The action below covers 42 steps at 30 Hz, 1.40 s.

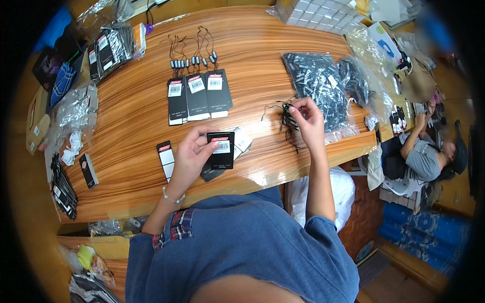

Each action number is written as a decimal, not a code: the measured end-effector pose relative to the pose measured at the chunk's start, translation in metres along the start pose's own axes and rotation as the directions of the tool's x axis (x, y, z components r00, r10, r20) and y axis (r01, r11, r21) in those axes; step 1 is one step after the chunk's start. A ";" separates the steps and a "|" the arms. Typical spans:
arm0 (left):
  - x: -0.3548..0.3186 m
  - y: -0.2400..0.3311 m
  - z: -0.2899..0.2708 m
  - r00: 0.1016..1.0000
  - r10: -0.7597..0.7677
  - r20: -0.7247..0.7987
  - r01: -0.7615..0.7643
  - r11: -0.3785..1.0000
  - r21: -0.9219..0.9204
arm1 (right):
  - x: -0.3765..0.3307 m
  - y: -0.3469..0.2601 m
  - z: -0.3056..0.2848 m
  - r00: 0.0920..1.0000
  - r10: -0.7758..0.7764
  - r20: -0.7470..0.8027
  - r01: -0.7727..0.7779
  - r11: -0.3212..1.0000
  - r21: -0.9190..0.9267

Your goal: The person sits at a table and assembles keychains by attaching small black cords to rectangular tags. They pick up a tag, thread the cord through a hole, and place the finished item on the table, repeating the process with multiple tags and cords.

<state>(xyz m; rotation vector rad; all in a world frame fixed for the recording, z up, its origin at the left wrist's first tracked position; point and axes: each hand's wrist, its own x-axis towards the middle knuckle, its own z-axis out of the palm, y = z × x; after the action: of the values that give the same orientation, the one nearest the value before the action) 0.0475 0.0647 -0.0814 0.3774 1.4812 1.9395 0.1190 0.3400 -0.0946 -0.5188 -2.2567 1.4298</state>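
Observation:
My left hand (pixel 193 152) grips a black hang tag (pixel 222 156) with a red strip and a white barcode label, upright above the table. Below and behind it lie more loose tags (pixel 243 141), partly covered. My right hand (pixel 309 117) pinches at a small bunch of black hang-tag strings (pixel 289 121) near the table's right side; how many its fingers hold cannot be made out. Farther off, finished-looking rows of tags (pixel 197 96) lie side by side, their black strings (pixel 194 61) stretched away from me. A single tag (pixel 165 159) lies left of my left hand.
A clear bag packed with black strings (pixel 318 83) lies beyond my right hand. White boxes (pixel 318 14) stand at the far edge. Bagged tags (pixel 113 50) and a narrow black pack (pixel 88 170) are at left. Another person (pixel 427 159) sits at right.

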 end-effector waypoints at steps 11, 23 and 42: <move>0.030 0.000 0.053 0.939 -0.034 0.343 -0.037 0.980 0.197 | -0.032 -0.042 0.011 0.977 0.186 0.104 -0.208 0.719 0.663; 0.032 -0.006 0.057 0.946 -0.064 0.318 -0.065 0.923 0.379 | -0.047 -0.044 0.034 0.985 0.071 0.159 -0.138 0.874 0.465; 0.024 -0.012 0.042 0.943 -0.044 0.329 -0.109 0.896 0.430 | -0.005 -0.049 0.025 0.978 0.163 0.126 -0.165 0.249 0.954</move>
<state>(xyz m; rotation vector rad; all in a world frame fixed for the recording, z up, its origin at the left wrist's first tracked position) 0.0580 0.1132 -0.0832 0.8927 1.6807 1.4497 0.1060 0.2987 -0.0599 -0.2904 -0.8590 2.5332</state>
